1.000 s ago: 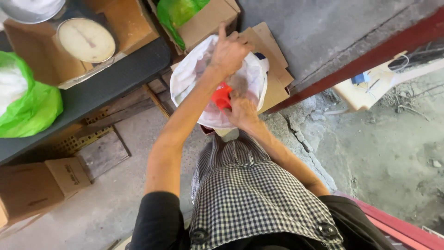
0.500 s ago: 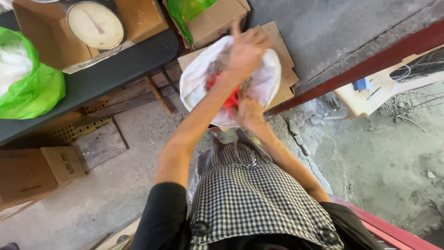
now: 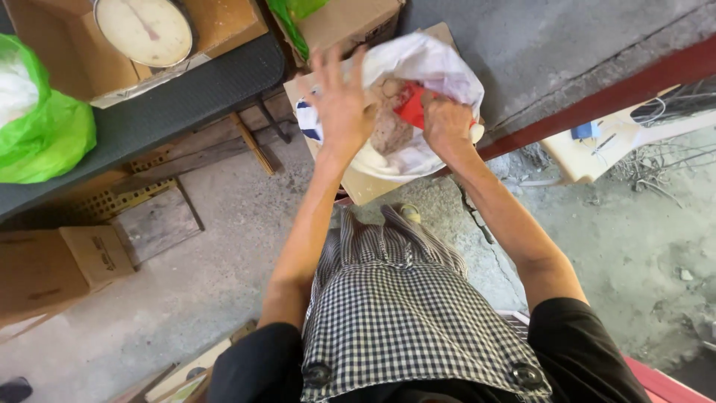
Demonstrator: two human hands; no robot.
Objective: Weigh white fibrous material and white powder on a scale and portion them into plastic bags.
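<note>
A white plastic bag [image 3: 432, 63] with brownish lumps [image 3: 388, 134] and a red piece [image 3: 412, 104] inside is held up in front of me over flattened cardboard [image 3: 365, 186]. My left hand [image 3: 339, 101] lies against the bag's left side, back towards me, fingers spread. My right hand [image 3: 447, 123] is clenched on the bag's right rim, right beside the red piece. My checked apron [image 3: 403, 313] hangs below my arms.
A round-dial weighing scale [image 3: 145, 30] sits in a cardboard box [image 3: 71, 60] on a dark table [image 3: 186, 97] at upper left, beside a green plastic bag [image 3: 45, 127]. More boxes [image 3: 45, 269] stand on the concrete floor. A red beam [image 3: 597, 97] runs across on the right.
The bag has come closer to me and its mouth has gathered. My left hand dropped from the bag's top to its left side and spread its fingers. My right hand rose onto the rim.
</note>
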